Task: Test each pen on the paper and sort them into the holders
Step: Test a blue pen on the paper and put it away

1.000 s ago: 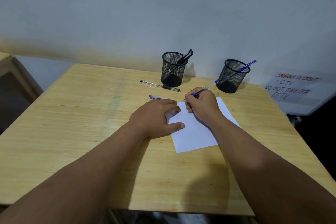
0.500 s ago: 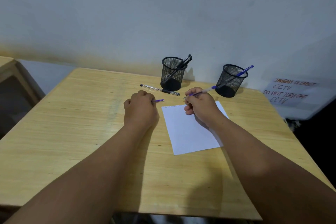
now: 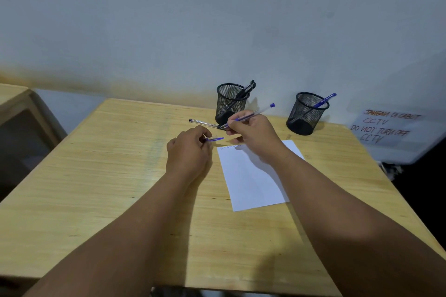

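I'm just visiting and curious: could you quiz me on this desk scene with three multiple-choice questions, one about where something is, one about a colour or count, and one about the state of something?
1. Where does the loose black-tipped pen lie?
A. On the table in front of the left holder
B. Inside the right holder
C. On the sheet of paper

2. How many mesh holders stand on the table?
A. One
B. Two
C. Three

3. What is the right hand doing?
A. Lying flat on the paper
B. Hanging empty off the table
C. Gripping a blue pen

Answers:
1. A: it lies flat on the wood just before the left holder.
2. B: only the left holder and the right holder are there.
3. C: its fingers curl round the blue pen, above the top edge of the paper; the left hand pinches a blue cap.
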